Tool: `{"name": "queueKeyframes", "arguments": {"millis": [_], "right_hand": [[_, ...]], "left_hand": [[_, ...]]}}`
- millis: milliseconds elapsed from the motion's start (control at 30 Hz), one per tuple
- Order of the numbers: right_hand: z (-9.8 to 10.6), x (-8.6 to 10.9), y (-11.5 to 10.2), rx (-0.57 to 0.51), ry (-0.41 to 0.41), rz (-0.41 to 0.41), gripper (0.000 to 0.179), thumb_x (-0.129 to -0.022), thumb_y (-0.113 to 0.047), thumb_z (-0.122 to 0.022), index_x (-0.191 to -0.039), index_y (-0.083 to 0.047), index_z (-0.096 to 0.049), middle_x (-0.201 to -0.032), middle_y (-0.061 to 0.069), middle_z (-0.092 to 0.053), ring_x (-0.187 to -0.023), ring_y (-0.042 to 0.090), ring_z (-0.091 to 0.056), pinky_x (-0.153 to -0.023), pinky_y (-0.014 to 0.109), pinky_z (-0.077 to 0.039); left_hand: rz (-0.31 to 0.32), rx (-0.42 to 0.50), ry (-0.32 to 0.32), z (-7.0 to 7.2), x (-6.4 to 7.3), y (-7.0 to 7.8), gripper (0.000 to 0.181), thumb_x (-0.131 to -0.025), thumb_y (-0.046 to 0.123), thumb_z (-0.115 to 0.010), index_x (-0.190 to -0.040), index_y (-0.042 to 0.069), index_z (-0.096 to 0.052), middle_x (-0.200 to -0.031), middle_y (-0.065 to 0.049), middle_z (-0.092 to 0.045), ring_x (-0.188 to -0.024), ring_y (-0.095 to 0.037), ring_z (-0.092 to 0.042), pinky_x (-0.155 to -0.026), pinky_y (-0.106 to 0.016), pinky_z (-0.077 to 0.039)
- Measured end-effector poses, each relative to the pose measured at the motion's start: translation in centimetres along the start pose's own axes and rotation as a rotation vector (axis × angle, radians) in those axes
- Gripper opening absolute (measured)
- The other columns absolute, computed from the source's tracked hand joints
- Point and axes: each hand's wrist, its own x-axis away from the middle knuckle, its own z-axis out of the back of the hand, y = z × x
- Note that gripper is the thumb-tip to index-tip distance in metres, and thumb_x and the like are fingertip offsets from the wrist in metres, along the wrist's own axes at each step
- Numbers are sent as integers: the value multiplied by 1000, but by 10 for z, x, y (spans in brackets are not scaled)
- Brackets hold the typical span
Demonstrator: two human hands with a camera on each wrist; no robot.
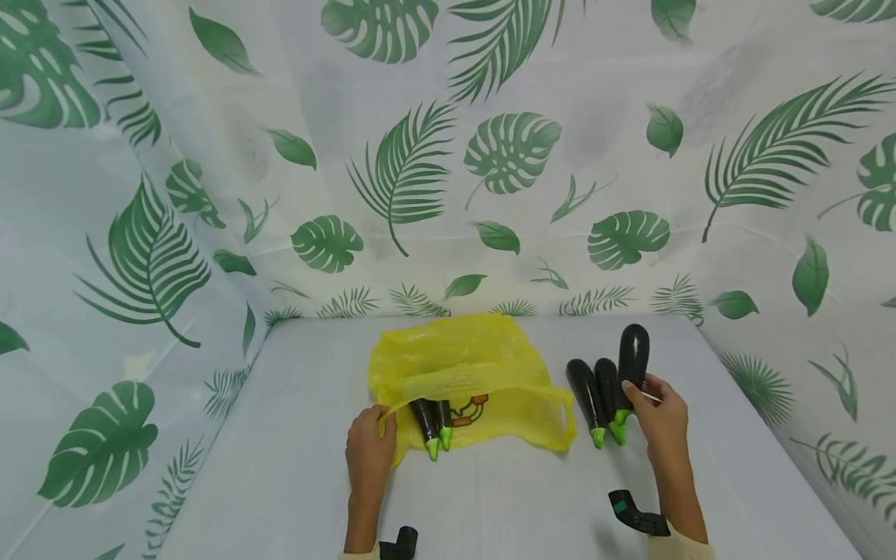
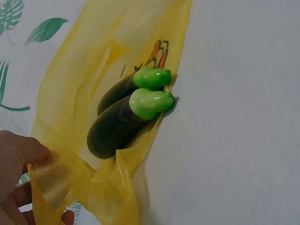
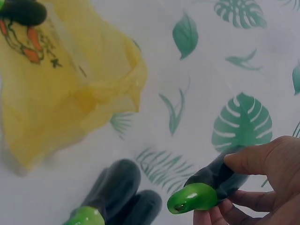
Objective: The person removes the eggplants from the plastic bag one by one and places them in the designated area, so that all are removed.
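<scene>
A yellow plastic bag (image 1: 462,342) lies on the table with its mouth toward me. My left hand (image 1: 371,449) pinches the left edge of that mouth and lifts it a little. Two dark eggplants (image 2: 117,126) with green stem ends rest inside the bag, their stems at the opening. On the right, my right hand (image 1: 659,411) grips another eggplant (image 1: 633,354) near its stem end, thumb on one side and fingers on the other. Beside it, two more eggplants (image 1: 586,397) lie side by side on the table, stems toward me.
A white cloth table (image 1: 294,467) spreads under everything. Behind and at both sides hang white sheets (image 1: 434,280) printed with green leaves. The bag's right handle loop (image 1: 568,412) lies between the bag and the loose eggplants. Each wrist wears a black camera mount (image 1: 637,515).
</scene>
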Motion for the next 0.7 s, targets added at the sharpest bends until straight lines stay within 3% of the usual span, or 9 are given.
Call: {"name": "queueKeyframes", "arguments": {"millis": [200,267,333,400,500,567,700], "right_hand": [[8,-11,11,53,-6,-56,65,-97,-39,-52,-146,1,-38,-140,23,-46,-117,28,-50,-64,8,-37],[10,-13,15,59,-9,-65,65,-97,-37,-53,-146,3,-38,-140,24,-46,-119,31,-50,-64,8,-37],[11,-15,18,69,-9,-72,64,-97,-36,-54,-145,4,-39,-138,25,-47,-110,26,-54,-63,8,-37],[11,-17,21,77,-5,-73,62,-96,-33,-56,-143,6,-41,-135,24,-48,-94,12,-57,-60,8,-39],[12,-20,26,88,-4,-73,59,-96,-30,-58,-139,8,-44,-128,23,-51,-76,-5,-47,-58,7,-41],[11,-24,30,91,-7,-77,58,-95,-28,-59,-138,9,-45,-125,23,-52,-71,-9,-43,-57,7,-42],[8,-31,41,110,-13,-93,57,-94,-25,-61,-136,11,-46,-120,25,-54,-72,-4,-46,-56,10,-43]], "left_hand": [[11,8,0,0,-1,1,10,-89,15,-68,-95,8,-71,-89,-6,-69,-84,-24,-63,-73,-42,-53],[12,7,-1,0,0,0,10,-89,15,-68,-95,8,-71,-89,-6,-69,-84,-24,-63,-73,-42,-53],[10,10,0,0,-1,1,10,-89,15,-68,-95,8,-71,-89,-6,-69,-84,-24,-63,-74,-42,-53],[8,10,0,-1,-1,1,10,-89,15,-68,-95,8,-71,-89,-6,-68,-84,-24,-63,-74,-42,-53],[4,8,-5,0,-1,1,11,-89,16,-67,-96,8,-71,-90,-7,-68,-84,-24,-63,-74,-42,-53],[3,8,-7,0,-1,2,11,-89,16,-67,-96,7,-71,-90,-7,-69,-85,-25,-63,-74,-42,-53],[-1,2,-5,0,0,2,11,-89,15,-67,-96,7,-71,-90,-7,-68,-84,-25,-63,-73,-43,-53]]}}
